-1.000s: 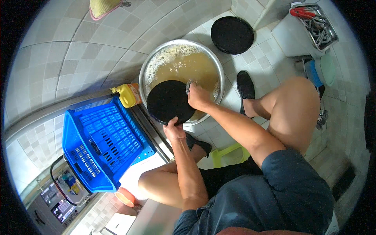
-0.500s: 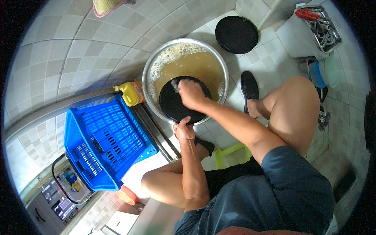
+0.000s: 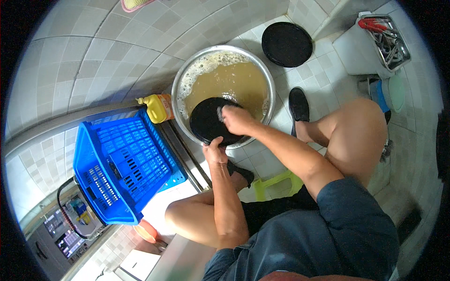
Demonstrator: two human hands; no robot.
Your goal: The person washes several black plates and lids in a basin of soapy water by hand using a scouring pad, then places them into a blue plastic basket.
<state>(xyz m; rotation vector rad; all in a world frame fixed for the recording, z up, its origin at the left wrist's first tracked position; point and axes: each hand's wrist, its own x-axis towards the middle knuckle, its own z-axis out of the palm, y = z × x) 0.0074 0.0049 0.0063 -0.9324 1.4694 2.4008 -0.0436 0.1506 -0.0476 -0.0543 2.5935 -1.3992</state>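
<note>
A round black plate (image 3: 206, 119) is tilted over the near side of a wide metal basin (image 3: 270, 100). Its near edge is gripped by my left hand (image 3: 215, 151), with the thumb on the upper face. My right hand (image 3: 238, 120) is closed on a small grey scourer (image 3: 220, 113), which is against the plate's face. The scourer is mostly hidden by the fingers. Cloudy brownish water (image 3: 229, 82) with foam along the far and left sides lies in the basin.
Another round black plate (image 3: 287, 44) lies on the tiled floor beyond the basin. A yellow jug (image 3: 159, 108) and a blue plastic crate (image 3: 136, 154) stand at the left. Metal utensils with red handles (image 3: 375, 25) fill a steel container at the far right. A light-green stool (image 3: 276, 183) is beneath me.
My right hand has shifted slightly right and nearer across the plate with the scourer. My left hand keeps its hold on the edge. The whole view has shifted a little.
</note>
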